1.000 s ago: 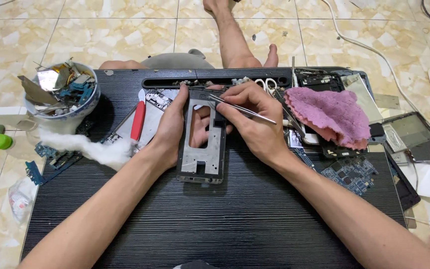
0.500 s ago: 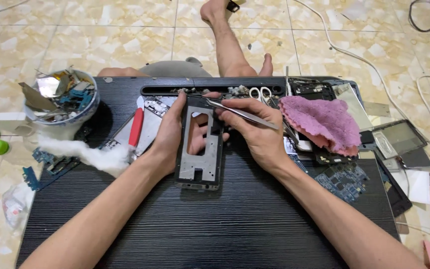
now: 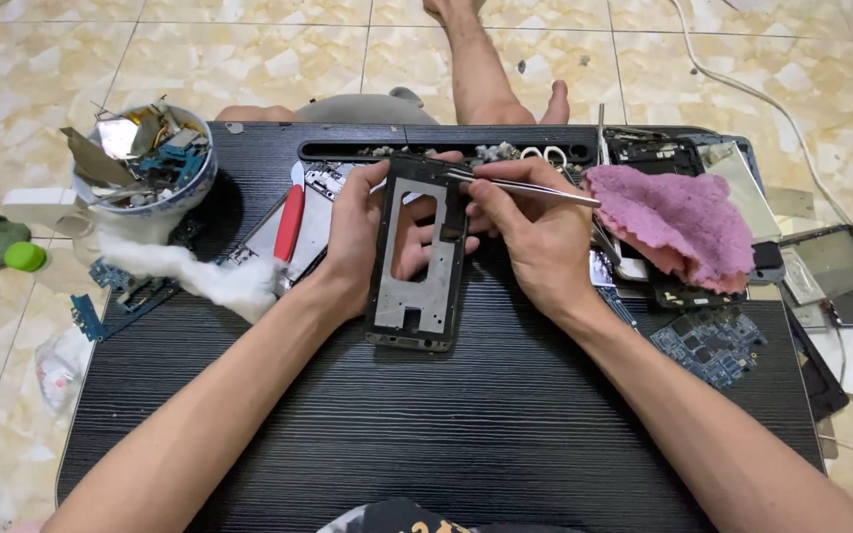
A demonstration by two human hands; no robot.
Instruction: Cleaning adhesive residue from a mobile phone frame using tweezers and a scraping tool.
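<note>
left hand (image 3: pixel 362 232) wrapped around the left edge of a phone frame (image 3: pixel 417 257), thumb on top, fingertips showing through the frame's cut-out, holding it tilted above the black table (image 3: pixel 426 424) at the middle, top end away from the body. right hand (image 3: pixel 535 232) pinched shut on metal tweezers (image 3: pixel 520 184), tips touching the frame's upper right corner, back end pointing toward a pink cloth (image 3: pixel 678 222) just beside the right hand. red-handled tool (image 3: pixel 289 222) lying left of the left hand, near a white cotton wad (image 3: pixel 204 274). bowl (image 3: pixel 145 168) full of scrap parts at the far left corner. blue circuit board (image 3: pixel 708 341) near the right forearm. small scissors (image 3: pixel 543 154) behind the hands.
</note>
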